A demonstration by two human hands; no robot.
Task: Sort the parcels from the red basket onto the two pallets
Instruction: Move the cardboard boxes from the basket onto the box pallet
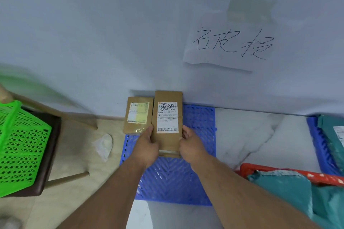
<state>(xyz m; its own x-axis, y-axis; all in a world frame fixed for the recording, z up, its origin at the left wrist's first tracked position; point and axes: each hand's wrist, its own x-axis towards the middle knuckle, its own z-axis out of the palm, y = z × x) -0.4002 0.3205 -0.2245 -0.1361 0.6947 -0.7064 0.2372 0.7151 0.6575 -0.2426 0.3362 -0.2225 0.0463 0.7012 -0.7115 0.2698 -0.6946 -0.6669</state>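
Note:
Both hands hold a tall brown cardboard parcel [168,117] with a white shipping label, over the back of the blue plastic pallet [171,178] against the wall. My left hand [147,147] grips its lower left edge and my right hand [191,147] its lower right edge. A smaller brown parcel [137,115] with a yellowish label lies just left of it at the pallet's back left corner. The red basket [290,173] sits at the lower right with teal bags [297,193] in it. A second blue pallet [316,139] at the far right carries a teal parcel [331,132].
A green mesh basket [20,147] rests on a dark wooden stool [50,154] at the left. A crumpled clear plastic bag [105,145] lies on the floor beside the pallet. A handwritten paper sign [230,42] hangs on the pale wall above.

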